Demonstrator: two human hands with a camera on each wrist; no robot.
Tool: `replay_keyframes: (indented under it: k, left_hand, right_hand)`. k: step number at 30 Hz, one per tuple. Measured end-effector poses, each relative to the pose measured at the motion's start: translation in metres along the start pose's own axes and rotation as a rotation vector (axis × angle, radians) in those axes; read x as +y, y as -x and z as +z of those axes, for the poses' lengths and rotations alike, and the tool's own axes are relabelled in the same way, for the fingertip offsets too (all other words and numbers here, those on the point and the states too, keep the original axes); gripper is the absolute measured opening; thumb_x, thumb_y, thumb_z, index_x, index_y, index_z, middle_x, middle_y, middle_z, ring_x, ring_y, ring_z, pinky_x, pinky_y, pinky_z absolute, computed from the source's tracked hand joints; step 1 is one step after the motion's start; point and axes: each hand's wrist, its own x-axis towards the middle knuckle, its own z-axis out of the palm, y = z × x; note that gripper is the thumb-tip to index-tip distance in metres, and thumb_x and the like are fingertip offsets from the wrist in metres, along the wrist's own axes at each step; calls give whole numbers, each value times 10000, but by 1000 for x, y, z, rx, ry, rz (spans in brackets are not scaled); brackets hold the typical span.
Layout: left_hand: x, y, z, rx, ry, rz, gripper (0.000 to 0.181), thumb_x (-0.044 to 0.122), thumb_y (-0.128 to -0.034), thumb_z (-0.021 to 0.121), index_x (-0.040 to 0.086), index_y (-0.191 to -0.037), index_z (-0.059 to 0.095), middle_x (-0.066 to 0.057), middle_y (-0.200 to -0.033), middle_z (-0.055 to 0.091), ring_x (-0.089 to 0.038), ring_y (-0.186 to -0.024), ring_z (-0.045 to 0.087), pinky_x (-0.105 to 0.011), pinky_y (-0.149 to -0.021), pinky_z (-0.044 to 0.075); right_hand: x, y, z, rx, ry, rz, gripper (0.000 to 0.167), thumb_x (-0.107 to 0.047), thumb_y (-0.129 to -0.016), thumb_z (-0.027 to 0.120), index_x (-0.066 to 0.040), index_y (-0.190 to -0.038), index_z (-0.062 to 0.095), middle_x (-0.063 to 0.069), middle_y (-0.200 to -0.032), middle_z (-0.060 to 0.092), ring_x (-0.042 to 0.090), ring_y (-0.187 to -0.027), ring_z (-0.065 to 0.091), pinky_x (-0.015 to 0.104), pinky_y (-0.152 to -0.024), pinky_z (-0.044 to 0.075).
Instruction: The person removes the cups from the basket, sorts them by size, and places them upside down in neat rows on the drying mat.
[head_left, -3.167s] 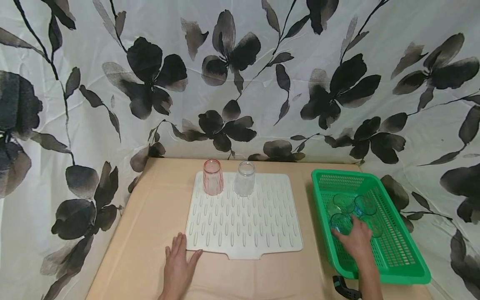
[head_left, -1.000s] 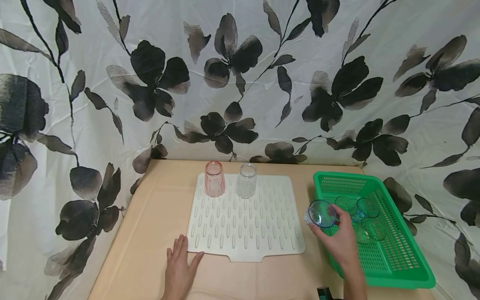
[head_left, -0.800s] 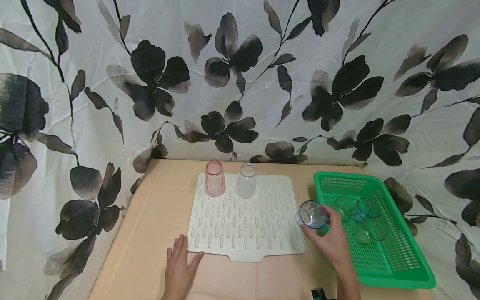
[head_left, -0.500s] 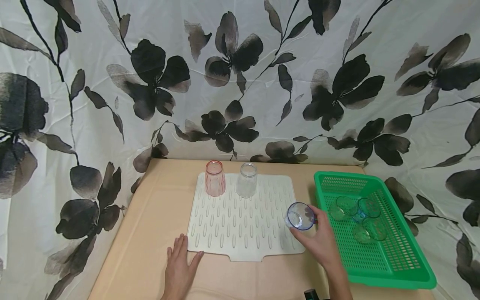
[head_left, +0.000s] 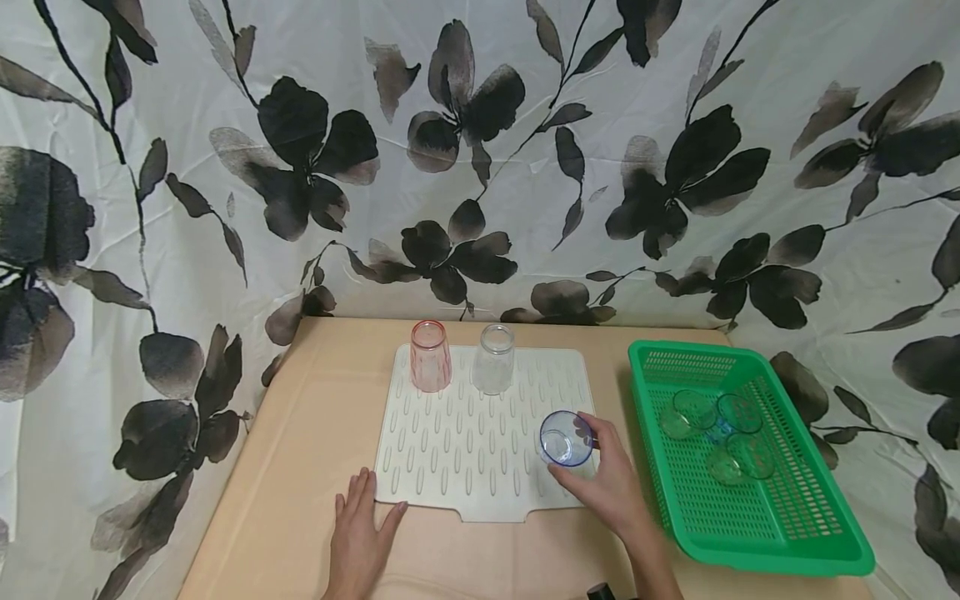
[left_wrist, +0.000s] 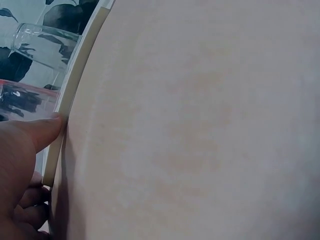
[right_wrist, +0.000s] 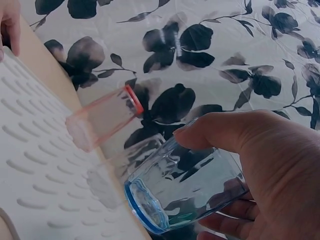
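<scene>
From my head I count one white ribbed plastic mat (head_left: 487, 475) on the beige desk (head_left: 277, 467), with two glasses standing near its far edge: one pink-tinted glass tumbler (head_left: 431, 360) and one colourless glass tumbler (head_left: 492, 362). My right hand (head_left: 607, 483) grips a single clear glass tumbler with a blue rim (head_left: 566, 439), over the mat's right part. In one green plastic basket (head_left: 825, 521) I make out three rims of green- and blue-tinted glasses (head_left: 723, 429); four showed there 3.2 seconds ago, before I brought this one across. My left hand (head_left: 358, 529) stays at the mat's near left corner, fingers straight. A black object (head_left: 600, 592) is cut off at the bottom.

From my left wrist, my thumb touches the mat's edge; my fingers are partly hidden, and the pink tumbler is cropped at the left.

From my right wrist, thumb and fingers pinch the blue-rimmed tumbler from opposite sides. It partly hides the colourless one, and I cannot tell whether it touches the mat.
</scene>
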Motion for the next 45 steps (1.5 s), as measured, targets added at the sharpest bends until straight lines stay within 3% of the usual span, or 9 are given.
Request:
replay_keyframes:
  k: [12,19,31,38,45]
  left_hand:
    - [6,-3,-14,-54,12,-18,793,392,-948,682,-83,-1495,360,-274,-1602,296,-446,-1518,213,-621,-1274,116]
    - [25,-5,-27,-41,69,-7,789,395,-940,698,-46,-1507,372,-255,-1595,331,-441,-1485,302,-567,-1218,322]
    - [87,-2,-45,-112,238,297,705,433,-849,793,115,-1432,555,-44,-1466,576,-256,-1367,546,-468,-1141,478]
    - [106,-2,-47,-179,354,413,702,512,-831,787,273,-1442,539,96,-1454,574,-148,-1302,597,-414,-1080,544]
    - [121,-3,-46,-208,428,527,708,533,-846,767,331,-1467,495,133,-1433,583,-96,-1238,615,-341,-960,595]
  right_hand:
    - [-11,2,17,-56,-50,-10,867,-185,-662,924,-87,-1406,489,63,-1308,602,230,-1145,602,456,-960,551]
    - [-15,3,23,-84,-45,-37,862,-198,-667,919,-87,-1411,496,55,-1327,593,250,-1168,612,476,-989,550]
    - [-23,6,34,-134,-84,-76,868,-170,-640,936,-112,-1397,516,7,-1310,611,196,-1167,618,488,-1009,542]
    - [-31,11,38,-184,-84,-115,884,-194,-646,940,-138,-1413,504,-54,-1318,607,179,-1189,618,517,-1026,544]
    - [-37,14,39,-242,-118,-163,874,-222,-658,947,-158,-1412,509,-88,-1338,617,159,-1207,618,469,-1044,540]
